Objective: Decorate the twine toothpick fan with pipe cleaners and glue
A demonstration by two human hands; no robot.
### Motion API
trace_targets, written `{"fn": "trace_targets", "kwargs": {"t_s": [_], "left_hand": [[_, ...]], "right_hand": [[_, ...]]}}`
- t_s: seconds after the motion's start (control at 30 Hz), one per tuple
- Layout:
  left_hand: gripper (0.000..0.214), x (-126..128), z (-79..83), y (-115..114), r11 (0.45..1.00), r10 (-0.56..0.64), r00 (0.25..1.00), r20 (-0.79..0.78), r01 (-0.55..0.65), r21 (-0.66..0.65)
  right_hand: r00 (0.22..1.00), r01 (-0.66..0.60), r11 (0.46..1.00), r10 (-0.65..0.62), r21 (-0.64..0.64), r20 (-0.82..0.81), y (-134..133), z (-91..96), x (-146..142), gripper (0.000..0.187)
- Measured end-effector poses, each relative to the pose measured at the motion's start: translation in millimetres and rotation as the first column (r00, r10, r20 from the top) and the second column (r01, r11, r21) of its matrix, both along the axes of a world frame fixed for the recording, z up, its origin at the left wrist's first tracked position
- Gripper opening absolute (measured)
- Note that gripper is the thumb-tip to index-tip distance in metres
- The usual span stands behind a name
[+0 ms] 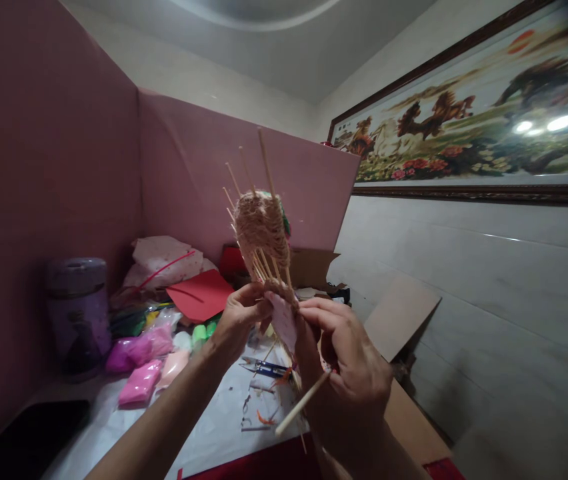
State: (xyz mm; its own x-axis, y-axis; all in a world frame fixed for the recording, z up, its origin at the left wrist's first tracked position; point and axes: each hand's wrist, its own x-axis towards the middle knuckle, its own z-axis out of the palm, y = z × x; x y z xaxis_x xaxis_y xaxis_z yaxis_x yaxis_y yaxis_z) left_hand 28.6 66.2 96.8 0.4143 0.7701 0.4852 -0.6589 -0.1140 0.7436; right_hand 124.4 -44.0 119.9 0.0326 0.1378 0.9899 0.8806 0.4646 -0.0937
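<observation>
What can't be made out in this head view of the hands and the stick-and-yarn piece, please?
- Head view, base of the stick-and-yarn piece: hidden by the left hand and right hand gripping it.
- Scissors: partly covered by the hands.
- Purple container: its print too dim to read.
- Painting: right end lost in dark blur.

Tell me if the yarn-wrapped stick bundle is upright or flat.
Upright: the stick bundle points up, its base gripped by left hand and right hand.

With 2 forearms raised, left hand (240, 315) and right hand (351, 363) pinch, fingertips close together.
</observation>
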Motion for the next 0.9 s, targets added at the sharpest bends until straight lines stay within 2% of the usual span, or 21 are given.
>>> {"fn": "trace_targets", "kwargs": {"t_s": [0.1,0.5,0.67,0.8,0.9], "left_hand": [[0.026,0.1,0.1,-0.2,1.0,-0.001,1.0,0.003,0.001,0.006],[0.024,-0.9,-3.3,2.4,0.999,0.0,0.999,-0.035,0.001,0.037],[0.025,-1.8,-2.5,1.4,0.999,-0.022,0.999,-0.027,0.023,0.026],[0.026,-1.7,-1.6,0.8,0.999,-0.022,0.999,-0.039,0.023,0.036],[0.026,-1.2,-2.8,1.9,0.998,-0.023,0.998,-0.053,0.025,0.053]], "right_hand": [[0.995,-0.081,0.993,0.076,-0.09,-0.061,-2.5,5.0,0.0,0.009],[0.985,-0.171,0.952,0.168,-0.256,-0.032,-9.6,22.5,9.1,0.009],[0.966,-0.245,0.914,0.259,-0.323,-0.001,-10.3,25.9,15.6,0.008],[0.966,-0.233,0.908,0.258,-0.349,0.024,-10.1,27.9,18.7,0.007],[0.983,-0.138,0.956,0.165,-0.257,0.087,-7.7,27.8,15.4,0.009]]}}
